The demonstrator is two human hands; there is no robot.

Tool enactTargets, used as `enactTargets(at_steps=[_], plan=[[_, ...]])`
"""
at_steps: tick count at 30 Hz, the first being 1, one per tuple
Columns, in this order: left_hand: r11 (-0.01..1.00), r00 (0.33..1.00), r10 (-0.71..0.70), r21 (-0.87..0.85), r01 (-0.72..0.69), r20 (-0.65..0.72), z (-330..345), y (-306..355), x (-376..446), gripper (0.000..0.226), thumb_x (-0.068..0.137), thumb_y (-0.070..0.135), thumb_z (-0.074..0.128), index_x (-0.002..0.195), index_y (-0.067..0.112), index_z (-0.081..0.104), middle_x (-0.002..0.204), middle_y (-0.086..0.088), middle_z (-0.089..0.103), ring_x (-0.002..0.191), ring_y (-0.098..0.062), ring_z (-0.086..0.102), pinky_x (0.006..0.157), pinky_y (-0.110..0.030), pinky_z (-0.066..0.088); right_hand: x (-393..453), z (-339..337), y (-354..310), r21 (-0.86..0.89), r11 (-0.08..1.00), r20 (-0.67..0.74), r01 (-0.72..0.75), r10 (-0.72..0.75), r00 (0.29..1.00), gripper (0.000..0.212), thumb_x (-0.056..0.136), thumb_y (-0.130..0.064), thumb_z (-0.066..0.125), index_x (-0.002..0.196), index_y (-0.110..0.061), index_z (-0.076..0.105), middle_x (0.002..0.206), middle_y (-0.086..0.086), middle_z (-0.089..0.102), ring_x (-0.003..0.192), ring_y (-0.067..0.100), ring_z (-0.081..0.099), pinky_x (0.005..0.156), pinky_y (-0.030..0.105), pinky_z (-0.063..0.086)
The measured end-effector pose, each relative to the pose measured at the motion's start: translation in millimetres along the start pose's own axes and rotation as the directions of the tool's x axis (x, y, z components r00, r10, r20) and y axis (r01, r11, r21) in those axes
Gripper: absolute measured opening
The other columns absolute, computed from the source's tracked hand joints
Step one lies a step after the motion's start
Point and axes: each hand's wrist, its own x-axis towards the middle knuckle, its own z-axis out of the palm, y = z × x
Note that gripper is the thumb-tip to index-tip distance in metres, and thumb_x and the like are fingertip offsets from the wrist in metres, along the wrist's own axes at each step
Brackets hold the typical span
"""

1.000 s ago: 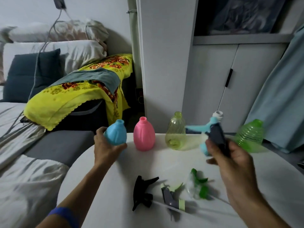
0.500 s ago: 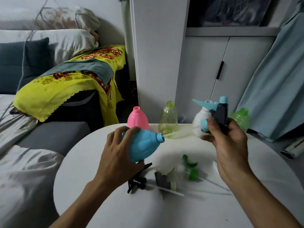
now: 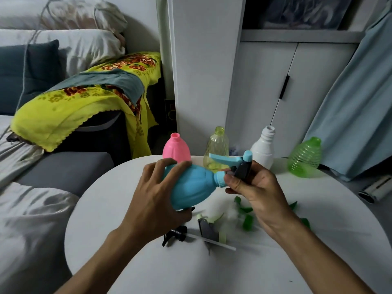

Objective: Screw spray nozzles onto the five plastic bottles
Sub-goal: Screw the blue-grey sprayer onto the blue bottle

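My left hand [image 3: 157, 200] grips the blue bottle [image 3: 192, 185], tilted on its side above the table with its neck pointing right. My right hand [image 3: 252, 187] holds the blue-and-black spray nozzle [image 3: 237, 164], whose collar sits on the bottle's neck. Along the table's far edge stand a pink bottle [image 3: 176, 147], a clear yellow bottle [image 3: 216, 148], a white bottle [image 3: 264, 149] and a green ribbed bottle [image 3: 305, 158], all without nozzles. Loose nozzles lie below my hands: a black nozzle [image 3: 175, 235], a pale green-and-grey nozzle [image 3: 209, 229] and a green nozzle [image 3: 247, 217], partly hidden.
The round white table [image 3: 212, 272] carries everything. A bed with pillows and a yellow patterned cloth [image 3: 84, 98] lies to the left. A white cabinet [image 3: 275, 81] stands behind the table, and a light blue curtain [image 3: 360, 102] hangs at the right.
My left hand lifted the blue bottle off the table and tilted it toward my right hand. The nozzle's tube went into the bottle and the collar now meets the neck.
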Motion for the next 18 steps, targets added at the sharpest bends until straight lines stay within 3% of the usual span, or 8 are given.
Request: enactTargets(at_steps=[7, 11, 13, 16, 18], plan=[[0.999, 1.000, -0.020, -0.036, 0.021, 0.015, 2, 3, 1, 0.095, 0.053, 0.039, 0.083, 0.138, 0.027, 0.043, 0.132, -0.006, 0.049, 0.113, -0.029, 0.043, 0.085, -0.042, 0.049, 0, -1, -1, -0.024, 0.998, 0.019, 0.055, -0.054, 0.998, 0.020, 0.072, -0.016, 0.080, 0.089, -0.023, 0.073, 0.087, 0.001, 0.078, 0.079, 0.012, 0.071, 0.066, 0.025, 0.055], [0.999, 1.000, -0.007, -0.048, 0.007, 0.004, 4, 6, 0, 0.094, 0.054, 0.037, 0.083, 0.138, 0.025, 0.044, 0.131, -0.007, 0.050, 0.112, -0.029, 0.043, 0.085, -0.042, 0.049, -2, 2, -3, -0.085, 0.994, -0.114, 0.073, -0.083, 0.990, 0.049, 0.064, -0.025, 0.086, 0.100, -0.033, 0.054, 0.086, 0.002, 0.078, 0.067, 0.017, 0.073, 0.057, 0.027, 0.056], [0.998, 1.000, -0.011, -0.057, 0.012, 0.014, 4, 9, 0, 0.094, 0.053, 0.038, 0.083, 0.138, 0.025, 0.044, 0.131, -0.007, 0.050, 0.112, -0.028, 0.044, 0.085, -0.041, 0.048, -6, 4, -4, -0.169, 0.975, -0.164, 0.147, -0.175, 0.971, 0.054, 0.063, -0.035, 0.087, 0.100, -0.039, 0.049, 0.084, 0.003, 0.078, 0.060, 0.019, 0.072, 0.053, 0.027, 0.056], [0.995, 0.999, -0.024, -0.095, 0.027, 0.026, 4, 11, 1, 0.094, 0.053, 0.039, 0.082, 0.138, 0.025, 0.043, 0.131, -0.006, 0.049, 0.112, -0.027, 0.043, 0.085, -0.039, 0.046, -10, 5, -8, -0.330, 0.909, -0.131, 0.255, -0.311, 0.941, 0.033, 0.077, -0.047, 0.075, 0.098, -0.039, 0.051, 0.076, 0.007, 0.075, 0.062, 0.026, 0.070, 0.054, 0.045, 0.058], [0.990, 0.999, -0.043, -0.131, 0.046, 0.026, 2, 9, 2, 0.095, 0.053, 0.038, 0.082, 0.138, 0.025, 0.043, 0.131, -0.005, 0.049, 0.111, -0.026, 0.043, 0.085, -0.036, 0.046, -8, -1, -13, -0.426, 0.864, -0.063, 0.268, -0.324, 0.944, 0.014, 0.089, -0.047, 0.059, 0.098, -0.037, 0.056, 0.077, 0.005, 0.073, 0.069, 0.027, 0.068, 0.061, 0.051, 0.057]])
